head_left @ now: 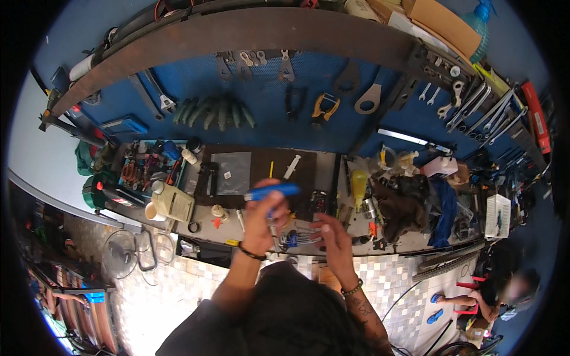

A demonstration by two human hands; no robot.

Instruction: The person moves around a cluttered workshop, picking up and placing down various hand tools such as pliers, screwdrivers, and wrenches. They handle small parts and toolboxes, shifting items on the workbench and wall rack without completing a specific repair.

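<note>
Above the front of the workbench, my left hand (261,216) is closed around a blue-handled tool (274,191). Its handle lies crosswise over the fingers, and a thin shaft appears to run down below them; the tip is not clear. My right hand (336,240) is held to the right with its fingers apart and nothing in them. Just left of that hand, a cluster of metal tools with some blue parts (297,239) lies at the bench's front edge. Beyond my hands, a syringe (291,167) and a clear plastic bag (231,172) rest on a dark mat (261,160).
On the left stand a beige jug (173,202) and a tray of mixed parts (122,178). A yellow bottle (358,185), dark cloth (401,207) and white basket (497,204) are on the right. Wrenches (484,113) hang behind. Someone sits (490,299) at lower right.
</note>
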